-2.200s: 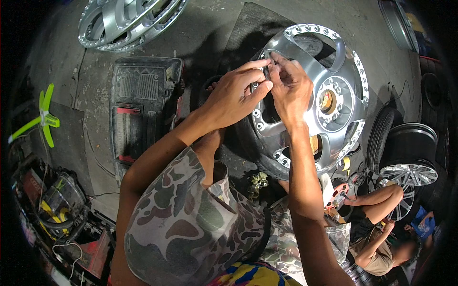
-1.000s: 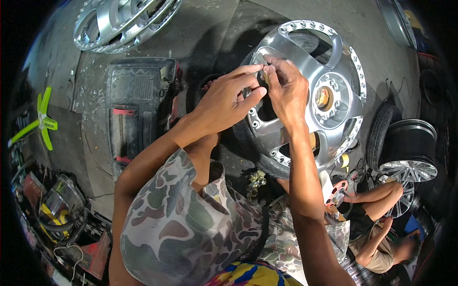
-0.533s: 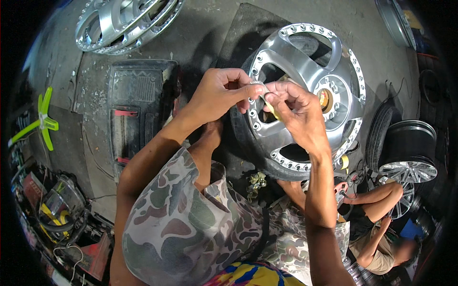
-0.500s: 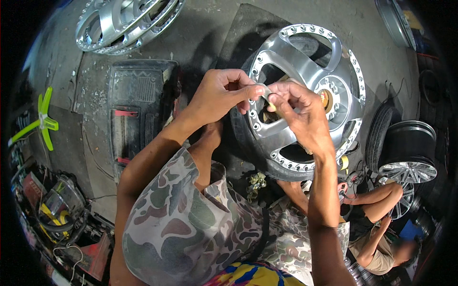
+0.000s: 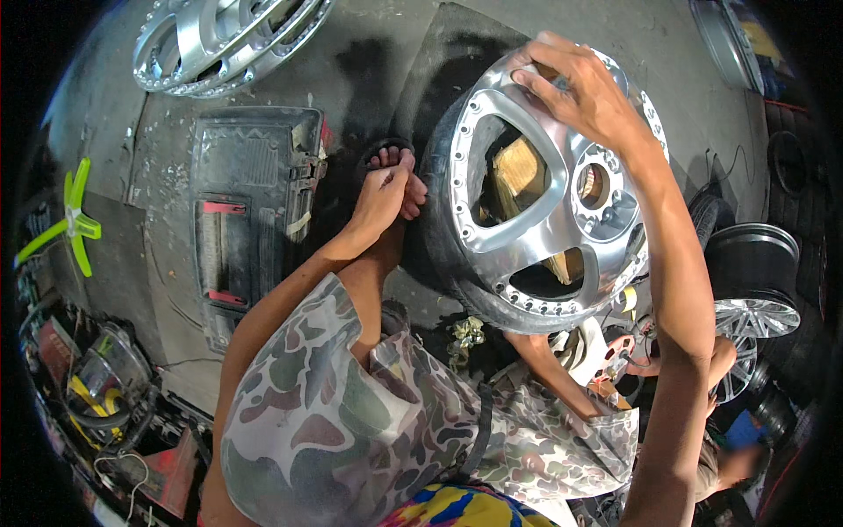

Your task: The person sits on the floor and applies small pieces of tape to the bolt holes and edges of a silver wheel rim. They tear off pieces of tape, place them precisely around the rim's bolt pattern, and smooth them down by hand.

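Note:
A silver multi-spoke wheel face [image 5: 527, 211] with a bolt-holed rim lies over a black tire [image 5: 439, 233], tilted. My right hand [image 5: 580, 83] reaches across to its far edge, fingers curled over the rim. Close to the wheel's left side, my left hand [image 5: 386, 195] is low beside my bare foot [image 5: 384, 158], its fingers drawn together. Whatever it may hold is hidden. Through the spoke openings a wooden block [image 5: 520, 167] shows under the wheel.
A dusty black tool case [image 5: 250, 211] with red latches lies at the left. More silver wheel faces [image 5: 228, 44] lean together at the far left. A green fan [image 5: 79, 224] stands beyond. Upright wheels [image 5: 755, 263] and a seated person [image 5: 724, 465] are at the right.
My hands have parted: the left went down and left toward my foot, the right moved out to the wheel's far rim. The wheel face has shifted left and tilts differently.

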A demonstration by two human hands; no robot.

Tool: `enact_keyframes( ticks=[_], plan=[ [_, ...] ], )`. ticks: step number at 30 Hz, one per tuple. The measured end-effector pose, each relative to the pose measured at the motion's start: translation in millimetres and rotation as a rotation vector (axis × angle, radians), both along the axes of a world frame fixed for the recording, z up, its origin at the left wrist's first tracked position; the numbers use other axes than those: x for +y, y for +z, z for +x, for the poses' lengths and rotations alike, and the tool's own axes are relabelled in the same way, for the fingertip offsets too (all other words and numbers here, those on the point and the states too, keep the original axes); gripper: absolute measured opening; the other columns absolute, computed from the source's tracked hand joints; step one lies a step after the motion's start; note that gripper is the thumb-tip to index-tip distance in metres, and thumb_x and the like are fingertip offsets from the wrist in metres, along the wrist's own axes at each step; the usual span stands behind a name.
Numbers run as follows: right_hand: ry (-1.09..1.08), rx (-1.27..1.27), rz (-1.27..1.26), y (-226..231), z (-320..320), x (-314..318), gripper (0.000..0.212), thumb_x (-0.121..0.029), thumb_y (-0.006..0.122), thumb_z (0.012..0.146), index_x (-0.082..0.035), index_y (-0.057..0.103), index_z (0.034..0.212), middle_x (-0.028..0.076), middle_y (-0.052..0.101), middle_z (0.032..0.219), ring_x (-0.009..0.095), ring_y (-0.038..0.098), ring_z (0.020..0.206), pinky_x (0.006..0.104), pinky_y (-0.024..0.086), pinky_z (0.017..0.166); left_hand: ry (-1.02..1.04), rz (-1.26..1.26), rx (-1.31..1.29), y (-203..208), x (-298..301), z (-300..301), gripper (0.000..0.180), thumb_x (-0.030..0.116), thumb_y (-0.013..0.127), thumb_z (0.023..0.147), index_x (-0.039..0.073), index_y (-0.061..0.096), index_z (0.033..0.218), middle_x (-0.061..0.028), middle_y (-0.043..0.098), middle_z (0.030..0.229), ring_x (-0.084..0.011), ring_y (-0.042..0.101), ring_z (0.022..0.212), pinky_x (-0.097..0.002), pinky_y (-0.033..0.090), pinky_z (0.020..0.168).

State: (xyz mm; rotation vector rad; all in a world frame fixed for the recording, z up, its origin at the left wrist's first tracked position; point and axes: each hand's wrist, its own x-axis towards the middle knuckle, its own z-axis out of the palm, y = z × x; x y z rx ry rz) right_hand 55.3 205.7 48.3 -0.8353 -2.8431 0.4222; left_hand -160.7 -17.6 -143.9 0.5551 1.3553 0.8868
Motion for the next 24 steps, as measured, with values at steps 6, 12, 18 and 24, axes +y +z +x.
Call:
enact_keyframes(
  ticks=[6, 12, 18, 24],
  plan=[
    [-0.004, -0.149, -0.179, 2.0, -19.6, 10.8, 0.028, -0.026, 0.073, 0.101, -0.006, 0.077, 0.121, 0.019, 0.072, 0.129, 0.042, 0.068, 0.118, 0.0491, 0.056, 0.105, -0.022, -0.006, 0.095, -4.1, -3.8, 4.8, 0.075, 0.059, 0.046, 0.113, -0.003, 0.069, 0.079, -0.0111, 0.068, 0.069, -0.0209, 0.067, 0.053, -0.0304, 0.055, 0.052],
    [0.057, -0.065, 0.053, -11.9, -12.8, 7.8, 0.026, -0.026, 0.073, 0.101, -0.007, 0.078, 0.118, 0.014, 0.074, 0.119, 0.038, 0.072, 0.107, 0.0474, 0.059, 0.102, -0.029, -0.046, 0.051, -2.7, -1.6, 5.5, 0.073, 0.059, 0.047, 0.114, -0.003, 0.07, 0.081, -0.0096, 0.067, 0.068, -0.019, 0.066, 0.054, -0.0299, 0.054, 0.051],
    [0.016, -0.155, -0.188, -10.3, -12.8, 13.0, 0.025, -0.028, 0.073, 0.101, -0.008, 0.079, 0.116, 0.013, 0.075, 0.123, 0.036, 0.072, 0.112, 0.0481, 0.059, 0.105, -0.054, 0.055, 0.101, -10.9, -3.6, 1.8, 0.072, 0.057, 0.048, 0.114, -0.003, 0.07, 0.081, -0.0092, 0.067, 0.068, -0.0183, 0.065, 0.053, -0.0308, 0.054, 0.05],
    [0.035, -0.184, 0.083, -10.2, -2.7, 6.4, 0.027, -0.03, 0.073, 0.101, -0.011, 0.08, 0.119, 0.014, 0.074, 0.133, 0.041, 0.064, 0.134, 0.0527, 0.052, 0.116, -0.014, 0.037, 0.046, -11.2, -5.3, 2.7, 0.07, 0.057, 0.049, 0.113, -0.002, 0.069, 0.081, -0.0083, 0.066, 0.069, -0.0177, 0.065, 0.054, -0.0307, 0.054, 0.049]
  ],
)
